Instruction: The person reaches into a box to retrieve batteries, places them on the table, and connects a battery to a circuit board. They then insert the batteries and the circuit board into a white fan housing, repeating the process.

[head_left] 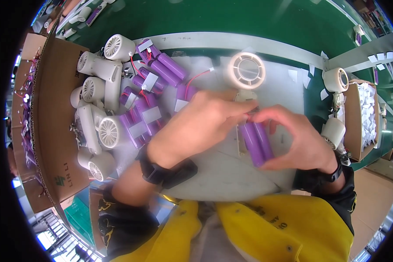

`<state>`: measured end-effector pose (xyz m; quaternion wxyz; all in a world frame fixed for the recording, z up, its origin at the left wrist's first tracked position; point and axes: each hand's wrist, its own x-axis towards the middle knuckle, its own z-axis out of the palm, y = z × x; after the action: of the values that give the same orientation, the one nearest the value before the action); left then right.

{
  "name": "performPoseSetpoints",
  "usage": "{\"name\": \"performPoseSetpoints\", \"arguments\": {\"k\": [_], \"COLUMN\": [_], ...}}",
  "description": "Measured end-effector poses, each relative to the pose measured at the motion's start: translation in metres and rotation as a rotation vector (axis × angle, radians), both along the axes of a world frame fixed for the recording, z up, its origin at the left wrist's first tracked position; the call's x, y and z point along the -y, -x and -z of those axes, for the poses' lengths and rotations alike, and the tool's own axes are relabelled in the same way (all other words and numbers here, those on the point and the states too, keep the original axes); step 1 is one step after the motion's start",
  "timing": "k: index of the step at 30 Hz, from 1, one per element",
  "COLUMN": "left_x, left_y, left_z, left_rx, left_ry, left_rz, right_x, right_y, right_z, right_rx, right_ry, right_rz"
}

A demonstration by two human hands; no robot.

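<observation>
Purple battery pack [256,143]: two cells side by side, tilted, over the handle part of the housing; whether it touches that handle cannot be told.
Right hand [302,140]: curved in a half-open C around the pack, thumb by the lower end and index finger near the upper end; a grip at the ends alone could let the pack roll or slip out sideways.
Left hand [201,124]: fingers drawn nearly together at the pack's upper end; exactly what they pinch is hidden. Hard pressure here could strain a wire joint.
Red wire [249,117]: a small bit shows between the fingertips; it could get trapped or nicked if the pack is pushed down over it.
Cream fan housing [246,95]: lies on the pale work surface [231,172], round head away from the person; a sideways shove could make it swivel, since no hand visibly steadies it.
Loose purple packs [168,70]: heaped to the left, near the left forearm; the red lead [196,78] with its white plug sticks out and could snag on a passing sleeve or wrist strap.
</observation>
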<state>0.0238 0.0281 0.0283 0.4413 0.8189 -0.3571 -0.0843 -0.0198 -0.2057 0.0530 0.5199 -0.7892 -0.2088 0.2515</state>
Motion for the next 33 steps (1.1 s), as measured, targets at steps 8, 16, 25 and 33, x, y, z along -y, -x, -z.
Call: {"name": "performPoseSetpoints", "arguments": {"k": [8,16,25,33], "left_x": [-0.001,-0.005,-0.003,0.001], "left_y": [-0.002,-0.004,-0.005,-0.005], "left_z": [-0.005,-0.001,-0.002,0.0], "left_rx": [-0.016,0.065,0.045,0.027], "left_ry": [-0.048,-0.03,0.01,0.042], "left_rz": [0.033,0.07,0.054,0.044], "right_x": [-0.018,-0.019,-0.023,-0.022], "right_y": [0.019,0.025,0.028,0.027], "right_z": [-0.001,0.001,0.008,0.01], "right_rx": [0.49,0.589,0.649,0.543], "right_ry": [0.229,0.301,0.311,0.257], "right_rz": [0.007,0.03,0.081,0.143]}}
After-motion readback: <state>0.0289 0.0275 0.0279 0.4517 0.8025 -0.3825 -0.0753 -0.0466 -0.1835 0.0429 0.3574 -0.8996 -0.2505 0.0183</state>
